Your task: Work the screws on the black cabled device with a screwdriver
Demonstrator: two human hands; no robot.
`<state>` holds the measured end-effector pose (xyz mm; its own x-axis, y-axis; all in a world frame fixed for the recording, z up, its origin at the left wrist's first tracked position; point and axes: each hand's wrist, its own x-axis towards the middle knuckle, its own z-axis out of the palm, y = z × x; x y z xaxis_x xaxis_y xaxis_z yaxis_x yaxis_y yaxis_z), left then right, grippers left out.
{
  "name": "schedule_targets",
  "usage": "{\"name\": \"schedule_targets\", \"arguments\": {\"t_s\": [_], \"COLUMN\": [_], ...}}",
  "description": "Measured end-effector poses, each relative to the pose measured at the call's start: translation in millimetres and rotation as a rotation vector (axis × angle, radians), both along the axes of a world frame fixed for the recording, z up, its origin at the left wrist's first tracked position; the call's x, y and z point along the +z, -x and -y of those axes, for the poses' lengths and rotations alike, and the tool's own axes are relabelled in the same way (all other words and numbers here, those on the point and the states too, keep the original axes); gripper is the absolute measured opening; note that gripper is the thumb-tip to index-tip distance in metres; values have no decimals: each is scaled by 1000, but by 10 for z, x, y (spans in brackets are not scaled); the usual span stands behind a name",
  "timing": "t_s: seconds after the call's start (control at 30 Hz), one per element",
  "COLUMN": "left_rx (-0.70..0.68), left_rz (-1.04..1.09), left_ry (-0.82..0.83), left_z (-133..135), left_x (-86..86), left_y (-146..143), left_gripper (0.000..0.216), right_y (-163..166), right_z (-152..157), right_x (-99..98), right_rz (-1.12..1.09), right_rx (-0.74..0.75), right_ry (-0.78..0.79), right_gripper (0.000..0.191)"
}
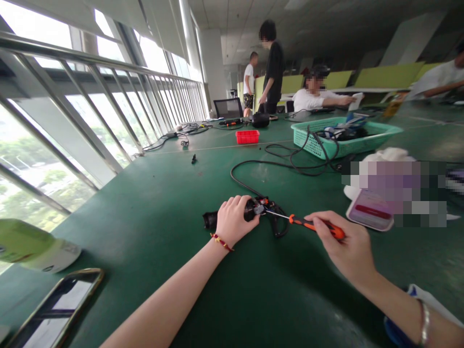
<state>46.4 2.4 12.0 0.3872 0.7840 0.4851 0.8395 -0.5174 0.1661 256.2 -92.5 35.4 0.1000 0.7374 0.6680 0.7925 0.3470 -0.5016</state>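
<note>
The table has a dark green top. Beneath the left hand lies a black device, its black cable looping across the surface toward a green basket filled with mixed items. Left of the basket sits a red box, with a black case farther back. A small black piece lies alone nearer the railing side, and tangled wires spread behind it. A phone lies at the near left, just beside a green and white bottle.
</note>
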Motion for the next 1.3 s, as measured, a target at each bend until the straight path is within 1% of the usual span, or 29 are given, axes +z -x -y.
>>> {"name": "schedule_targets", "arguments": {"t_s": [0.53, 0.63, 0.73, 0.87, 0.93, 1.03, 1.1, 1.2, 1.3], "left_rx": [1, 2, 3, 2, 1, 4, 7, 9, 6], "left_rz": [6, 8, 6, 2, 0, -2, -2, -1, -1], "left_ry": [14, 13, 10, 6, 6, 6, 5, 4, 10], "left_z": [4, 4, 0, -7, -12, -17, -16, -9, -3], "left_x": [17, 18, 11, -6, -12, -15, -12, -5, 2], "left_y": [0, -2, -2, 2, 5, 6, 4, -1, -3], "left_gripper": [35, 35, 35, 35, 35, 36, 37, 36, 35], "right_y": [10, 7, 5, 13, 17, 19, 17, 13, 14], "right_z": [-4, 1, -4, -23, -19, 5, 18, 12, -11], "right_x": [-22, -36, -59, -78, -74, -58, -55, -79, -111], "right_rz": [-19, -27, -53, -77, -78, -106, -114, -114, -142], "right_rx": [8, 18, 36, 88, 122, 174, 184, 150, 107], "right_ry": [23, 34, -3, -78, -31, 97, 130, 72, -70], "right_gripper": [22, 19, 11, 16, 16, 18, 22, 20, 25]}}
